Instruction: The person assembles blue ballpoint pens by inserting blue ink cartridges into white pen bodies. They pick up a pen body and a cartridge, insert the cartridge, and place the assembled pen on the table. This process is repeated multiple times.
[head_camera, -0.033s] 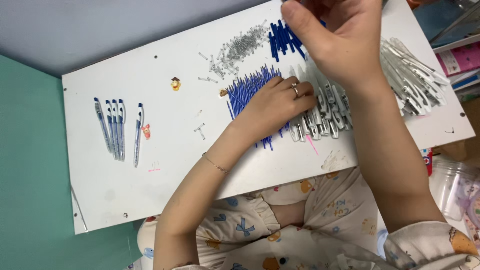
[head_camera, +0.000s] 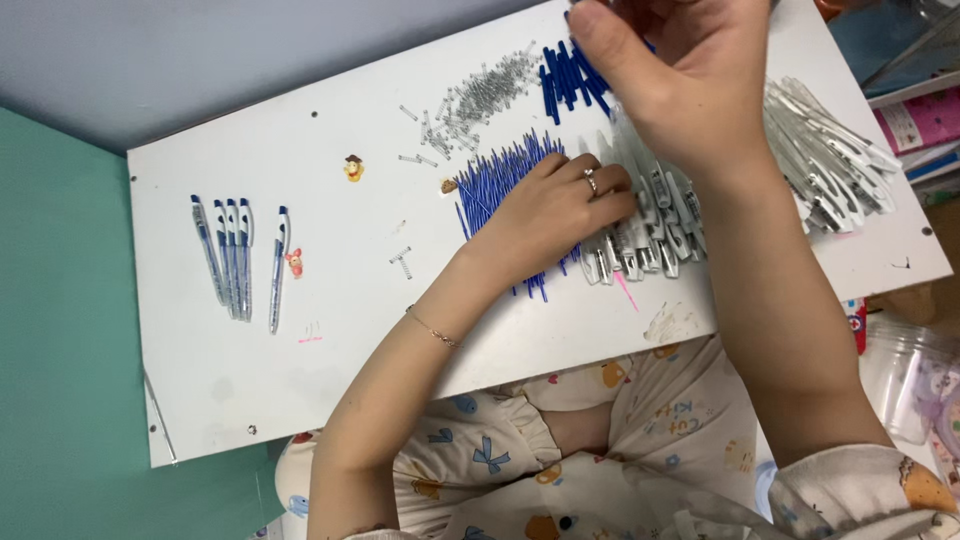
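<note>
Blue refills (head_camera: 505, 180) fan out under your left hand (head_camera: 555, 215), long axes running toward you; its fingers curl loosely over clear pen barrels (head_camera: 640, 245). Right hand (head_camera: 680, 70) hovers above, fingers pinched, contents unclear.

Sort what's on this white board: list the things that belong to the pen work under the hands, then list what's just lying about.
In the work: blue refills under the left hand; clear barrels; springs; blue caps near the right hand; finished pens.

Lying about: small stickers; plastic bags.
</note>
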